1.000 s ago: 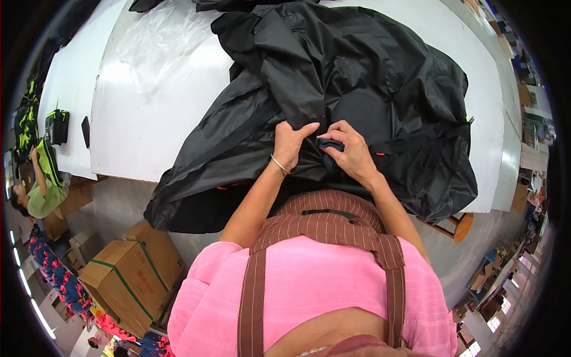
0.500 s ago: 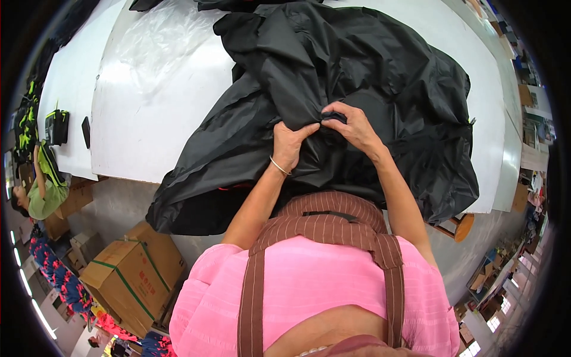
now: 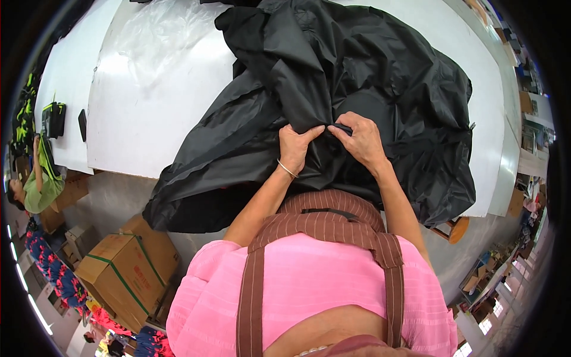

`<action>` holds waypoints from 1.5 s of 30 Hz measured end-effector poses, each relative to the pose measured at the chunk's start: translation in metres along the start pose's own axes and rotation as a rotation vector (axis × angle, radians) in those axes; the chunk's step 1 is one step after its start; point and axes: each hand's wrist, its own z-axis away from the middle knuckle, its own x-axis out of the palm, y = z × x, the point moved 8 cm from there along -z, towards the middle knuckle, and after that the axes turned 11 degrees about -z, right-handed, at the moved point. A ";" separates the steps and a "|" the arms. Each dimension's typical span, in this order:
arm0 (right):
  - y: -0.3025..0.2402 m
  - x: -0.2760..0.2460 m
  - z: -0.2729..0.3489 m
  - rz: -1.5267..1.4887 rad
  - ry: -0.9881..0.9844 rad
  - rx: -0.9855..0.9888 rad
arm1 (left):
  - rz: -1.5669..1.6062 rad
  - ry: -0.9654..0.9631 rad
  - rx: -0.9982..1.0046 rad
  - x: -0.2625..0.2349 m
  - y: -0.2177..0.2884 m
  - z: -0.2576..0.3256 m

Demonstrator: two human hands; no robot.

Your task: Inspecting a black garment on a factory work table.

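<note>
A large sheet-like article of shiny black cloth (image 3: 380, 77) lies rumpled over the white table, its near end hanging over the front edge. My left hand (image 3: 294, 146) is closed on a fold near the middle, its thumb pointing right along the cloth. Close beside it, my right hand (image 3: 363, 141) pinches a short dark rolled edge of the same cloth between thumb and fingers. The two thumb tips are nearly together. What kind of article the cloth is does not show, and the fingers of my left hand are partly hidden beneath the fold.
Thin clear plastic (image 3: 160, 41) lies on the white table (image 3: 137, 131) at the far left. Beyond sit a black-and-green bag (image 3: 53, 120) and a dark flat object (image 3: 82, 125). A person (image 3: 38, 187) works there. Cardboard boxes (image 3: 122, 273) stand at lower left, a wooden stool (image 3: 457, 230) at right.
Both hands have shifted slightly right and nearer to me along the cloth. My right hand's fingers have drawn in closer around the dark edge. The cloth's overall spread is much the same.
</note>
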 end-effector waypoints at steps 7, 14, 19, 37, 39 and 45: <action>0.008 -0.007 -0.004 -0.292 -0.016 -0.080 | 0.018 0.029 0.017 0.002 0.007 0.001; 0.005 -0.003 -0.009 -0.364 0.043 -0.124 | 0.020 0.057 0.040 0.002 0.006 0.005; -0.012 -0.003 0.002 0.039 -0.050 -0.321 | -0.076 0.142 0.058 0.007 0.008 0.015; 0.028 0.005 0.019 -0.684 -0.028 -0.029 | -0.430 -0.027 -0.139 0.007 0.020 0.049; 0.026 0.002 0.017 -0.703 -0.038 -0.068 | -0.392 -0.094 -0.062 0.017 0.027 0.049; 0.035 -0.030 0.017 -0.760 0.044 -0.010 | -0.326 -0.036 0.124 0.032 0.045 0.044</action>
